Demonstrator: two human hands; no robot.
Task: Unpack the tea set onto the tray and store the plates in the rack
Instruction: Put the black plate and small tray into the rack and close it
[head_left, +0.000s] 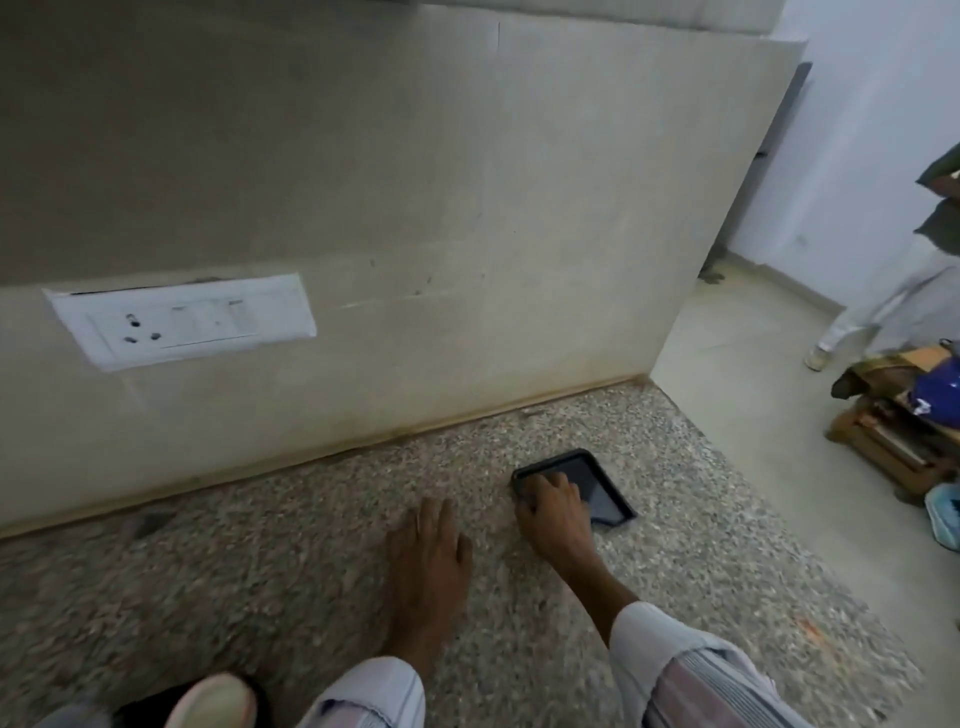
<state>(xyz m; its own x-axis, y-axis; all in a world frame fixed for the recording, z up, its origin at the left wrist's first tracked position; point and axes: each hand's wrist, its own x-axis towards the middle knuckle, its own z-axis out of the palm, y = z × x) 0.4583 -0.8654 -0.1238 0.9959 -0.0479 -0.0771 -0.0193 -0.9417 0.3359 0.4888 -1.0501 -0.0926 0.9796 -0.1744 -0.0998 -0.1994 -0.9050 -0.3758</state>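
No tea set, tray or plate rack shows in the head view. My left hand (428, 553) lies flat, fingers spread, on the speckled granite counter (260, 571), holding nothing. To its right, my right hand (550, 512) rests with spread fingers on the near-left corner of a black phone (592, 486) that lies flat on the counter. The hand covers part of the phone's screen and does not lift it.
A beige tiled wall with a white switch-and-socket plate (182, 322) rises behind the counter. The counter's edge drops to the floor at right. There stand a low wooden stool (893, 436) piled with items and another person's legs (883, 322).
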